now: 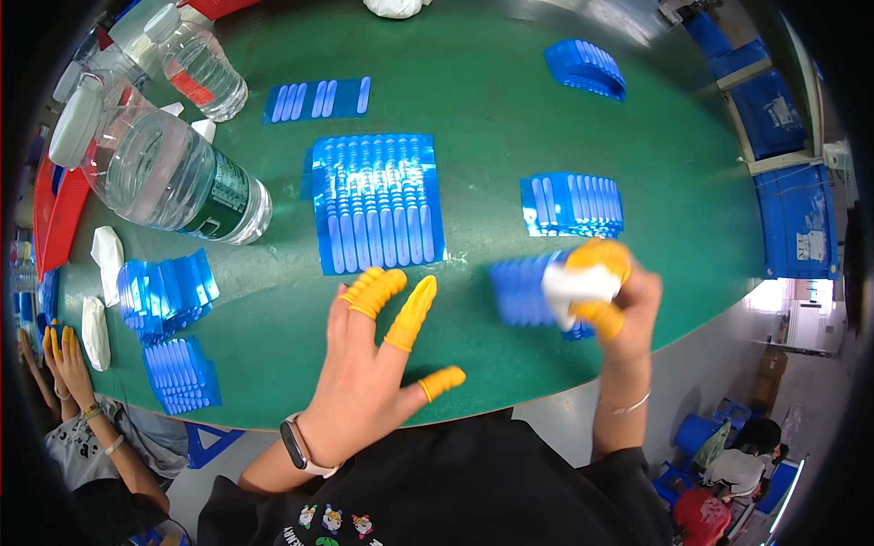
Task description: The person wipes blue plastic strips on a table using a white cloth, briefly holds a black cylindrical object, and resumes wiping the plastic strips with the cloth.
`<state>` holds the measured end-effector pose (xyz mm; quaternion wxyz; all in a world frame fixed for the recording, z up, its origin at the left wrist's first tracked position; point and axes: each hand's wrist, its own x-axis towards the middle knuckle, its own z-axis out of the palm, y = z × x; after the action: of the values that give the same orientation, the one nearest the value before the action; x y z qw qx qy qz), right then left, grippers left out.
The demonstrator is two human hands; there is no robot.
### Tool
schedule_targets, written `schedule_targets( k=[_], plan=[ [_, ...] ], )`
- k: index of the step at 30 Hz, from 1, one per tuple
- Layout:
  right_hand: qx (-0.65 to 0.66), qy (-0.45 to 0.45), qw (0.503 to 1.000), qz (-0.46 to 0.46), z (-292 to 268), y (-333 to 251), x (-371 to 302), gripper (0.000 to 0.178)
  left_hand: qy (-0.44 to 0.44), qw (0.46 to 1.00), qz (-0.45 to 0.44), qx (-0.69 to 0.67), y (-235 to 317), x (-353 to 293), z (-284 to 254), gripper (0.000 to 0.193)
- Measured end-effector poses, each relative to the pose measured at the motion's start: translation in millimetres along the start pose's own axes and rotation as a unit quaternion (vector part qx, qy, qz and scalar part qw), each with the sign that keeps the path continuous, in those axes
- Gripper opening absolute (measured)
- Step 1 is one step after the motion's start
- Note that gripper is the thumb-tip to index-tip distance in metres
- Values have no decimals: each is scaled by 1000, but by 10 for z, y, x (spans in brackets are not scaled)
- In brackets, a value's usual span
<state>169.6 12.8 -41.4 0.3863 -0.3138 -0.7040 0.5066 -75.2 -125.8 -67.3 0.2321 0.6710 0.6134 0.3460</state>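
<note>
My left hand (357,380), in yellow finger cots and with a dark watch on the wrist, lies with fingers apart on the green table. Its fingertips are at the lower edge of a large stack of blue film sheets (378,205) bearing rows of pale oblong strips. My right hand (630,305), also in yellow finger cots, is closed round a crumpled white wipe (575,289). The wipe is over the right part of a smaller blue strip sheet (521,293), which is blurred and partly hidden. Just beyond it sits another blue stack (574,205).
A big clear water bottle (173,159) and a smaller bottle (198,68) stand at the left by a red tray (62,214). More blue sheets (168,296) and white wadded wipes (96,333) lie nearby. Another person's hand (71,362) rests at the table's left edge.
</note>
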Motion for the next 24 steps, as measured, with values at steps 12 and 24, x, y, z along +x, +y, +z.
schedule_targets(
  k=[12, 24],
  plan=[
    [-177, 39, 982, 47, -1212, 690, 422, 31, -37, 965, -75, 247, -85, 69, 75, 83],
    [-319, -146, 925, -145, 431, -105, -8, 30, -58, 987, 17, 147, -41, -633, 164, 68]
  ],
)
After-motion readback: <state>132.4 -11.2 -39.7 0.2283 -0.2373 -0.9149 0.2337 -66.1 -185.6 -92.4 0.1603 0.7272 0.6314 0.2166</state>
